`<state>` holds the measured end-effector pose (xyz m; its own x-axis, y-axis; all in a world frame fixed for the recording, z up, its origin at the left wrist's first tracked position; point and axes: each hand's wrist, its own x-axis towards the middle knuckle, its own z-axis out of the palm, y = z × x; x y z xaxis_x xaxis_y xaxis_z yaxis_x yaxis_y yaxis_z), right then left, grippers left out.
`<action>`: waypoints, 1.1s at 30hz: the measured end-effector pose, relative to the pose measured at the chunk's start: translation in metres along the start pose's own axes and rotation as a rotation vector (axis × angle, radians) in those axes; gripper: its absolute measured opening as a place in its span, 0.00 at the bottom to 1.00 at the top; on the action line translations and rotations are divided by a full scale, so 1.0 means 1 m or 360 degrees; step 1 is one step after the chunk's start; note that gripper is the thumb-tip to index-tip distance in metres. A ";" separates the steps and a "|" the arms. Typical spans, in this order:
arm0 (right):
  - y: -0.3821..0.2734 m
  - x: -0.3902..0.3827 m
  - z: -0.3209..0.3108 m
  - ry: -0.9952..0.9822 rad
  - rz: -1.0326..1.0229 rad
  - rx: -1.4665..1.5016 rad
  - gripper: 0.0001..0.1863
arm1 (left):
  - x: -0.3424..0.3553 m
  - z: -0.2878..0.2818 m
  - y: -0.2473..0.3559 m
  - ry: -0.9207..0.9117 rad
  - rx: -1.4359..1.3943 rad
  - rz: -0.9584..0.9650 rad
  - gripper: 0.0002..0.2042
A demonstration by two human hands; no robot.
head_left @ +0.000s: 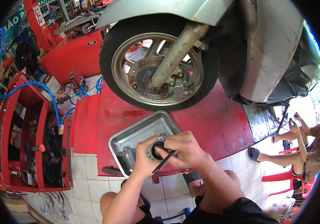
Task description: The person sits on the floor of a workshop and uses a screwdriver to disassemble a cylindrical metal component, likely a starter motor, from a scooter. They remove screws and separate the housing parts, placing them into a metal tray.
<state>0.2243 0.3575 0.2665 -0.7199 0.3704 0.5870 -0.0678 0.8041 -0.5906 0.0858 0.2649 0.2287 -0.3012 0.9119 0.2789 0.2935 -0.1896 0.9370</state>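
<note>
In the middle of the lower view my left hand point(145, 156) is closed round a round metal housing point(156, 151) with a dark hollow and a bolt lug. My right hand point(182, 149) is at the housing's opening, fingers curled on a slim dark tool point(162, 164) that slants down toward the lower left. Both hands are over the front part of a steel tray point(128, 132). A metal cylindrical part point(128, 157) lies in the tray, left of my left hand. The tray sits on a red lift platform point(219, 127).
A scooter's front wheel point(109, 71) stands above the tray. A red tool cart point(39, 164) is at left, with a blue hose point(50, 95) over it. At right another person point(309, 145) sits on a red chair point(279, 178). Red equipment point(66, 59) stands behind.
</note>
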 end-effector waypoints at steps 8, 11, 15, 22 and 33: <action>-0.003 -0.005 0.006 -0.0010 -0.0074 -0.0031 0.16 | -0.005 -0.007 -0.006 -0.0071 0.0054 0.0008 0.14; -0.005 -0.008 0.002 -0.0111 -0.0103 -0.0109 0.14 | -0.007 -0.012 -0.002 -0.0234 0.0021 -0.0059 0.14; -0.001 -0.014 0.005 -0.0085 -0.0108 -0.0046 0.14 | -0.006 -0.015 0.007 -0.0362 -0.0012 -0.0099 0.13; 0.001 -0.011 0.008 0.0148 -0.0143 -0.0207 0.19 | 0.004 -0.014 0.011 -0.0296 0.0301 0.0158 0.15; 0.001 -0.015 0.013 0.0258 -0.0096 -0.0360 0.21 | -0.001 -0.007 0.010 -0.0200 0.0269 0.0123 0.16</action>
<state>0.2257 0.3469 0.2494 -0.5979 0.3738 0.7091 0.0619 0.9035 -0.4241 0.0821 0.2598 0.2390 -0.1598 0.9372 0.3101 0.4624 -0.2065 0.8623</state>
